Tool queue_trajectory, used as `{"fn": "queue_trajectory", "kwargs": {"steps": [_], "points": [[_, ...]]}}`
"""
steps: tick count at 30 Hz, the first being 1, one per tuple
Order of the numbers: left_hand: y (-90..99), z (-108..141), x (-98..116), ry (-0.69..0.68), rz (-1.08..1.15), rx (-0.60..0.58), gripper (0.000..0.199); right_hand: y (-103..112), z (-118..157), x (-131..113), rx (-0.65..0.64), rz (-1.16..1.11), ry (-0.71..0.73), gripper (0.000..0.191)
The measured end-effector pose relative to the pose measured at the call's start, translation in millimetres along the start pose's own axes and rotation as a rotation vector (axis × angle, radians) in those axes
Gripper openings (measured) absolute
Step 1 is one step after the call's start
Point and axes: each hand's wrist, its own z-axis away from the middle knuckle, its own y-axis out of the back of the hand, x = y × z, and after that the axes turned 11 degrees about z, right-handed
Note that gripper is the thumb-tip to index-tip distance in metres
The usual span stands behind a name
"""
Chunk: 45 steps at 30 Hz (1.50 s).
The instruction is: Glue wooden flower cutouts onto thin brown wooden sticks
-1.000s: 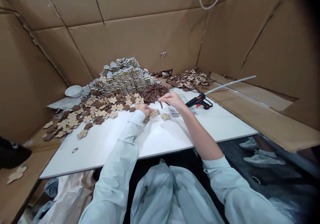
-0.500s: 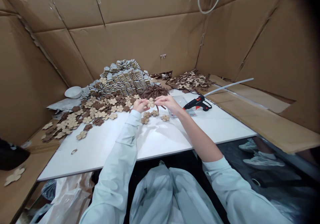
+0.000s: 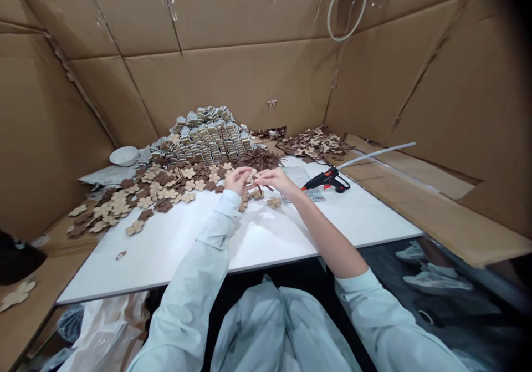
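My left hand (image 3: 238,180) pinches a beige flower cutout (image 3: 251,176) over the white table. Close against it on the right, my right hand (image 3: 276,181) is closed on a thin brown strip (image 3: 261,187), whose ends hang below the fingers. The two hands nearly meet, and the fingers partly hide the flower. Just beneath them lie several assembled flowers, with one tan flower (image 3: 274,202) a little to the right. A black glue gun (image 3: 328,179) with a long pale glue stick rests on its side right of my right hand.
Loose beige and brown flower cutouts (image 3: 155,188) spread across the left of the table (image 3: 174,255). Behind them rise stacked small packets (image 3: 208,142) and a heap of brown strips (image 3: 260,159). More cutouts (image 3: 313,142) lie back right. Cardboard walls surround the table; a white bowl (image 3: 123,156) stands left.
Both hands stay together at the flower. It has turned and is now more covered by the fingers. The whole view has tilted slightly upward.
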Motion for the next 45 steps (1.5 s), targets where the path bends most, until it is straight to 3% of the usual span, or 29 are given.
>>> {"fn": "queue_trajectory", "kwargs": {"steps": [13,24,32,39,45], "points": [[-2.1,2.7,-2.9,0.016,-0.002,-0.021,0.045,-4.5,-2.0,4.1,0.052,0.039,-0.032,0.03],[5.6,-7.0,-15.3,-0.027,0.032,0.088,0.056,-10.5,-2.8,5.4,0.094,0.187,0.029,0.026],[3.8,-4.9,-14.2,-0.015,0.053,0.083,0.036,-11.0,-5.7,13.4,0.076,0.227,0.045,0.025],[7.3,-9.5,-14.5,-0.047,0.003,0.053,0.042,-7.2,-4.6,11.1,0.05,0.214,0.056,0.025],[10.1,-14.0,-17.2,-0.092,-0.023,0.066,0.043,-1.8,-5.8,10.3,0.13,0.228,0.022,0.02]]}}
